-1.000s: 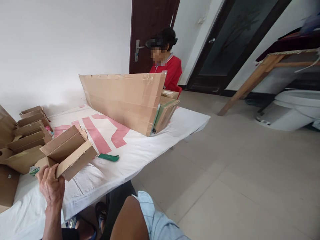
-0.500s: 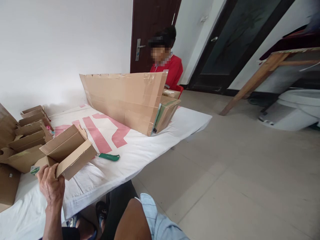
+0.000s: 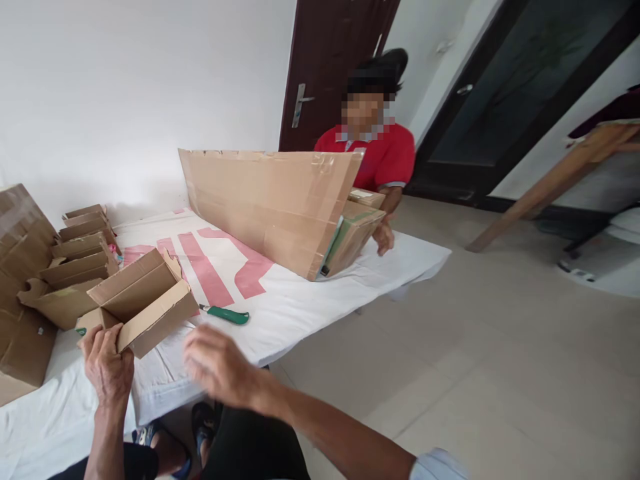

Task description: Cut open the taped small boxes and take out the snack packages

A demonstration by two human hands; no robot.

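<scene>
My left hand (image 3: 107, 363) grips the near left edge of an open cardboard box (image 3: 163, 323), its fingers hooked over the wall. The box rests tilted on the white cloth, its flaps standing up. Over the table's front edge hovers my right hand (image 3: 217, 363), smeared by motion, so its fingers are hard to make out; no object shows in it. Just beyond that hand lies a green utility knife (image 3: 227, 315) with its blade end toward the box.
Several cut cardboard pieces (image 3: 83, 260) stand in a row at the left, beside a bigger box (image 3: 25, 320). A large cardboard panel (image 3: 270, 207) stands across the table (image 3: 400, 263). Behind it sits a person in red (image 3: 395, 157), one hand by a flat carton (image 3: 353, 237).
My right hand has come into view from below, over the table's edge. The view has swung left. The other person's arm now shows beside the carton. My left hand keeps its grip on the box.
</scene>
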